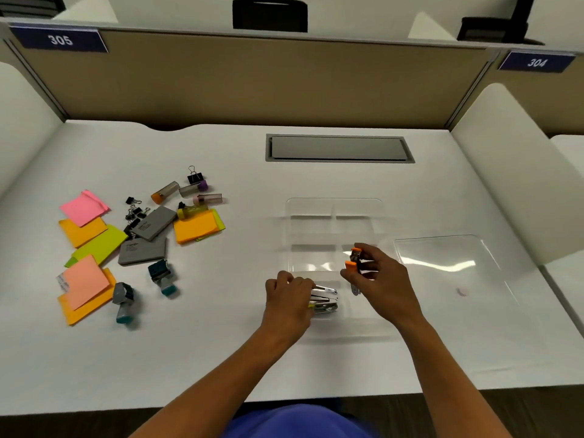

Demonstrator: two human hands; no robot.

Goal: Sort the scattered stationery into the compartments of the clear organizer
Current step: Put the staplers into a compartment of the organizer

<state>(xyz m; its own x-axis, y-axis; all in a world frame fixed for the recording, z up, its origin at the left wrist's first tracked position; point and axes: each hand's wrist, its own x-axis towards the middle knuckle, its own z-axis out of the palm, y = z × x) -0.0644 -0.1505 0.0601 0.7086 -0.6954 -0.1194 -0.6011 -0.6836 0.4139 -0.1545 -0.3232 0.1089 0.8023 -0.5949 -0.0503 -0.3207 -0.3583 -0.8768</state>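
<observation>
Head view — left hand (289, 298) half-hiding stapler (325, 300)

I see a white desk (221, 343) with a grey cable hatch (338, 148) set into it near the far edge. Behind the far edge stands a tan partition (252, 77) bearing blue number plates, 305 (60, 39) at its left end and 304 (536, 62) at the right. A black chair back (270, 14) shows beyond it.

On the white worktop (221, 343) the left hand (289, 300) grips a small stapler (325, 300) in a near compartment of the clear organizer (335, 207), the right hand (384, 284) pinches an orange-tipped stapler (355, 259) above it, and sticky notes (194, 229) lie well apart.
</observation>
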